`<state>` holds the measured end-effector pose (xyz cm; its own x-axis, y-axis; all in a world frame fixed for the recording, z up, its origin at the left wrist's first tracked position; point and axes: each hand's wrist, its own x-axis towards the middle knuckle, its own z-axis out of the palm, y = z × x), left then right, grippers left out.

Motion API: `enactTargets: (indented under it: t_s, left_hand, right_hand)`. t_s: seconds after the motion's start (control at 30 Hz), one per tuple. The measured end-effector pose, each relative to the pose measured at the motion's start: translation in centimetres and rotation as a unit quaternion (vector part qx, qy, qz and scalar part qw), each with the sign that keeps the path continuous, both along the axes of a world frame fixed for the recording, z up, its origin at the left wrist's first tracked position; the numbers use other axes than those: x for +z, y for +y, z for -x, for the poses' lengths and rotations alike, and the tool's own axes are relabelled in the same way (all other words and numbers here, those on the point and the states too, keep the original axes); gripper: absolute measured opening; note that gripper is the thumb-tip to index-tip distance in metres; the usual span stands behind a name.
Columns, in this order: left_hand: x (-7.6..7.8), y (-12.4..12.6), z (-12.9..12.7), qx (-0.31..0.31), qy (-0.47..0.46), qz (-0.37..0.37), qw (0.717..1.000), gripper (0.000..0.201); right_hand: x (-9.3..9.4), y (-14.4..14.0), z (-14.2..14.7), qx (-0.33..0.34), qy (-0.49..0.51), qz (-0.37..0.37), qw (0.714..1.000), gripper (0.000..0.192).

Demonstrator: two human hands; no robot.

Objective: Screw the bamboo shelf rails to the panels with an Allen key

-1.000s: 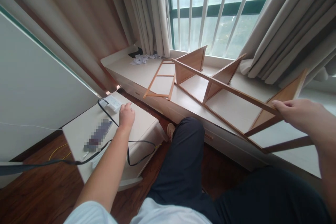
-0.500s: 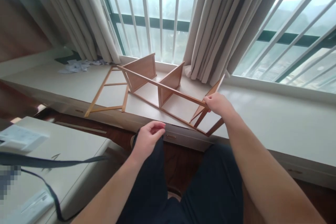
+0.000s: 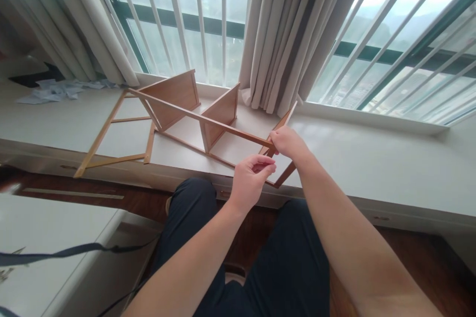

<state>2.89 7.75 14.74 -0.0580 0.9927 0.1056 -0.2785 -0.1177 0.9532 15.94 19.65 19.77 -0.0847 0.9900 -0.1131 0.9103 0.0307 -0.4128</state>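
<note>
On the white window ledge lies a wooden shelf frame point(image 3: 203, 115) on its side, with several brown shelf boards standing up between its long rails. My right hand point(image 3: 289, 142) is closed around the upper rail near the frame's right end. In front of that end, my left hand point(image 3: 253, 178) is held in a pinch, thumb and fingertips together. Whatever is between those fingertips is too small to make out. A lighter wooden ladder-like frame point(image 3: 97, 141) rests at the left end of the shelf frame, one corner reaching past the ledge edge.
White paper scraps point(image 3: 52, 91) lie on the ledge point(image 3: 372, 158) at the left. Curtains point(image 3: 275, 34) hang before the barred windows. At lower left stands a white table point(image 3: 55, 228) crossed by a dark strap point(image 3: 74, 249). My knees are close to the ledge front.
My left hand has moved right and up, from near the ledge edge to the right end of the shelf frame. My right hand keeps its hold; the view has shifted right.
</note>
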Motion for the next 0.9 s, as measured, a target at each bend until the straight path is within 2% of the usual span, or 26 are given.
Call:
enactTargets:
  t_s: [0.23,0.4,0.6,0.9]
  left_hand:
    - [-1.2,1.5,-1.7,0.049,-0.024,-0.018,0.998,0.009]
    - [-1.8,3.2,-2.3,0.075,-0.045,-0.057,0.995,0.025]
    - [-2.3,4.7,-2.8,0.073,-0.023,-0.082,0.994,0.026]
    - [-2.4,4.8,-3.7,0.072,-0.002,-0.086,0.994,0.021]
  right_hand:
    - [-0.3,0.2,-0.4,0.031,0.016,-0.013,0.999,0.051]
    - [-0.2,0.2,-0.4,0.027,0.032,-0.009,0.999,0.065]
    - [-0.1,0.3,-0.5,0.023,0.036,-0.012,0.999,0.064]
    - [-0.3,0.5,-0.8,0.029,0.042,-0.026,0.998,0.061]
